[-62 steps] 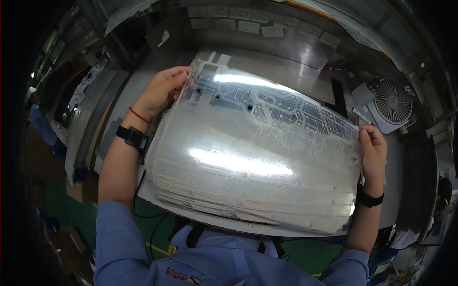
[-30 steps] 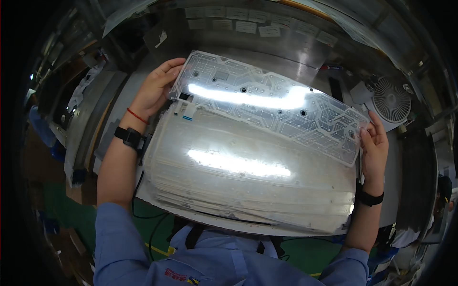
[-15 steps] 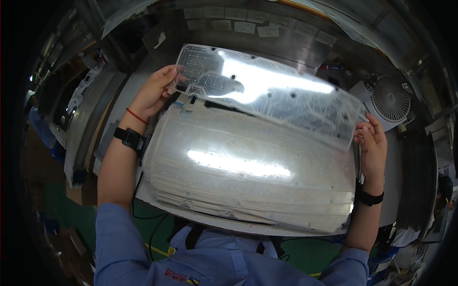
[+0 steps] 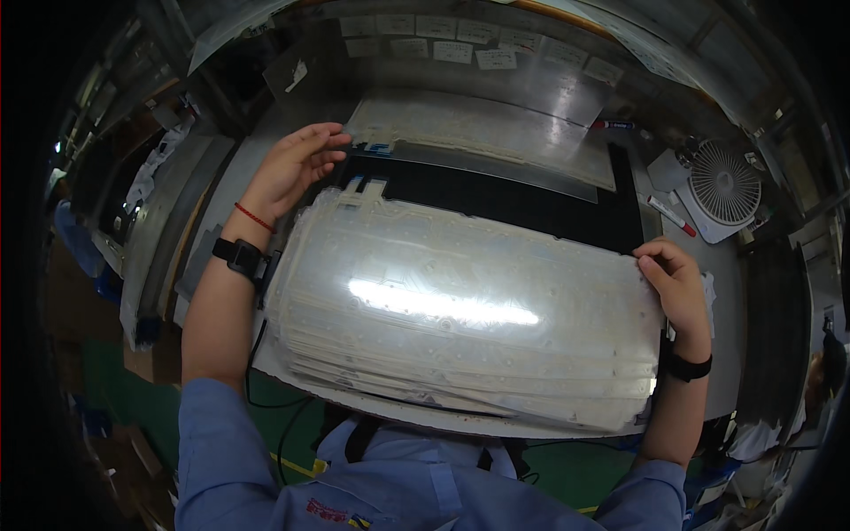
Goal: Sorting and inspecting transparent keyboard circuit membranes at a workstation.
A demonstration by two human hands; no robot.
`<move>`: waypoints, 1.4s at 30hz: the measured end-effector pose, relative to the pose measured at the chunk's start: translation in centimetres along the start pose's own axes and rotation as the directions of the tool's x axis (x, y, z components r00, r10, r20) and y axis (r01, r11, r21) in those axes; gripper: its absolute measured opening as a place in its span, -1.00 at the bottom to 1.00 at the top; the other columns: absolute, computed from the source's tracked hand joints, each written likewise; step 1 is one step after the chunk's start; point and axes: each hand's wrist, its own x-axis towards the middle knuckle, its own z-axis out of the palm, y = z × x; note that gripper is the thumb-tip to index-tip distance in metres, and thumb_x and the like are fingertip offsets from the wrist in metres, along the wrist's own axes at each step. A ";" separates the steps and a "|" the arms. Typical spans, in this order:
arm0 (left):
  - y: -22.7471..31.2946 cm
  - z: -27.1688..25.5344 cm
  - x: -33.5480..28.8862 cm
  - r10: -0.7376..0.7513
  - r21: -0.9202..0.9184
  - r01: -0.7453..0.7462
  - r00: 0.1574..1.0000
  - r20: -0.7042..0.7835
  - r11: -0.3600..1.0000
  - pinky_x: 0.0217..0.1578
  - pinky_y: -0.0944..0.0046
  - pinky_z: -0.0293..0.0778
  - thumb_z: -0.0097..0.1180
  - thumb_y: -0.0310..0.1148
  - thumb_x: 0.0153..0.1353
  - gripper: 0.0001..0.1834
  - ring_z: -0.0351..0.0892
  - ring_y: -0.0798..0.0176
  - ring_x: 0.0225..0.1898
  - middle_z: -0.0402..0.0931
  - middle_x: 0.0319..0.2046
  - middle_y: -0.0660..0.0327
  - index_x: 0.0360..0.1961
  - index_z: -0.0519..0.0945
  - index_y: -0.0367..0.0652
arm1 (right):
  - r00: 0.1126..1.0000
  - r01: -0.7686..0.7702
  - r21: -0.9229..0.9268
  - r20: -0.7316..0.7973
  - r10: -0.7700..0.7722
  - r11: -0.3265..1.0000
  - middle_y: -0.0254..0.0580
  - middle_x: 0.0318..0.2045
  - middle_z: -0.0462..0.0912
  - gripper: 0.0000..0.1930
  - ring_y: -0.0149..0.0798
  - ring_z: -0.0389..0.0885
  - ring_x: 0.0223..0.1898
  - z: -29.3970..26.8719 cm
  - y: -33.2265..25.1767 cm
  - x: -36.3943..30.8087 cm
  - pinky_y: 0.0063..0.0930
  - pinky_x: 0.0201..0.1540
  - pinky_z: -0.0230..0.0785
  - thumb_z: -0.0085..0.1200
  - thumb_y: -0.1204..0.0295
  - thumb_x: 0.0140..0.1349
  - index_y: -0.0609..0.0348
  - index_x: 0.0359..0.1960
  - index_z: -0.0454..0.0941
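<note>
Closest in, tilted up toward the chest: a stack of translucent sheets (image 4: 460, 327), flexible, faintly printed with traces, fanned at the near edge and glaring under the overhead light. Held at the right edge by the right hand (image 4: 677, 283), thumb on top and fingers curled underneath, pinching the stack's far-right corner; wrist bent inward, forearm rising steeply from the lower edge, dark wristband (image 4: 689, 365) just below the hand.

Looks like a one-by-one laying out of sheets from the stack onto the bench, with one sheet just put down. Next move probably calls for bringing the free hand to the stack's top-left corner and separating a single layer cleanly, without dragging its neighbours along.

Farther out on the left: left hand (image 4: 292, 168), palm down, fingers loosely spread and stretched forward, pinching nothing; fingertips at the near-left corner of a single sheet (image 4: 478, 128), though actual contact hard to tell. Forearm stretched along the stack's left edge, black watch (image 4: 237, 255) and thin red bracelet (image 4: 255, 217) at the wrist.

Beyond the stack: a black mat (image 4: 513, 199), and past it the single sheet lying flat on the metal bench. To the far right, a small white fan (image 4: 724, 181) with a red-tipped marker (image 4: 670, 215) beside it. Farthest back, a row of paper labels (image 4: 460, 49) along the wall.
</note>
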 end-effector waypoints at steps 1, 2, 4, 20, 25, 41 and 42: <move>-0.1 -0.1 0.1 0.001 -0.002 -0.001 1.000 0.007 1.000 -0.13 0.45 0.47 -0.07 -0.29 0.39 -0.64 0.54 0.38 -0.13 0.55 -0.03 0.15 0.13 0.42 -0.24 | 1.000 0.009 0.015 -0.014 -0.009 1.000 -0.44 -0.36 0.50 -0.81 -0.56 0.40 -0.30 0.1 -0.1 0.0 -0.67 -0.19 0.26 0.08 0.52 0.24 0.26 -0.13 0.59; -0.1 -0.2 0.1 0.002 -0.005 -0.002 1.000 0.015 1.000 -0.14 0.45 0.47 -0.07 -0.29 0.39 -0.64 0.55 0.39 -0.14 0.56 -0.05 0.15 0.12 0.43 -0.24 | 1.000 -0.004 0.031 -0.018 0.005 1.000 -0.44 -0.36 0.50 -0.81 -0.55 0.40 -0.30 0.1 -0.3 0.0 -0.67 -0.19 0.26 0.08 0.51 0.25 0.27 -0.13 0.59; -0.1 -0.1 -0.1 -0.005 0.003 0.005 1.000 0.012 1.000 -0.14 0.44 0.47 -0.06 -0.29 0.39 -0.65 0.54 0.39 -0.15 0.56 -0.05 0.15 0.11 0.43 -0.24 | 0.999 -0.032 0.061 -0.027 0.033 0.998 -0.44 -0.35 0.51 -0.82 -0.55 0.40 -0.30 0.2 -0.7 -0.1 -0.67 -0.20 0.25 0.07 0.51 0.25 0.28 -0.14 0.59; 0.6 0.9 -0.7 0.005 -0.171 0.029 0.981 0.193 0.985 -0.36 0.54 0.48 -0.07 -0.20 0.40 -0.62 0.52 0.49 -0.37 0.59 -0.22 0.23 0.05 0.47 -0.28 | 0.950 0.171 0.049 -0.272 -0.152 0.984 -0.42 -0.42 0.53 -0.82 -0.55 0.41 -0.36 -0.2 0.6 0.3 -0.68 -0.25 0.24 -0.02 0.42 0.37 0.28 -0.22 0.57; 0.2 0.1 -0.9 0.029 0.045 -0.046 0.946 0.323 0.998 -0.54 0.59 0.33 0.06 -0.23 0.32 -0.64 0.41 0.58 -0.52 0.58 -0.33 0.30 0.01 0.50 -0.27 | 0.955 0.144 0.099 -0.275 -0.112 0.985 -0.41 -0.43 0.52 -0.82 -0.54 0.41 -0.36 -0.5 1.0 0.7 -0.68 -0.24 0.24 -0.02 0.41 0.37 0.29 -0.22 0.57; -0.1 -0.1 0.2 0.110 -0.056 -0.106 0.991 0.078 0.993 -0.63 0.62 0.18 0.00 -0.30 0.36 -0.80 0.28 0.64 -0.62 0.53 -0.47 0.40 -0.17 0.56 -0.21 | 0.957 0.109 0.332 -0.291 -0.009 0.937 -0.46 -0.44 0.53 -0.80 -0.62 0.36 -0.46 -0.7 1.3 0.9 -0.73 -0.37 0.19 -0.05 0.38 0.40 0.28 -0.19 0.52; -0.1 -0.2 0.2 0.121 -0.066 -0.117 0.991 0.060 0.991 -0.64 0.62 0.16 0.00 -0.30 0.36 -0.79 0.27 0.64 -0.62 0.51 -0.50 0.41 -0.17 0.56 -0.21 | 0.950 0.114 0.343 -0.313 -0.001 0.932 -0.46 -0.45 0.53 -0.81 -0.61 0.36 -0.48 -0.4 1.1 1.0 -0.73 -0.38 0.19 -0.06 0.38 0.40 0.27 -0.20 0.52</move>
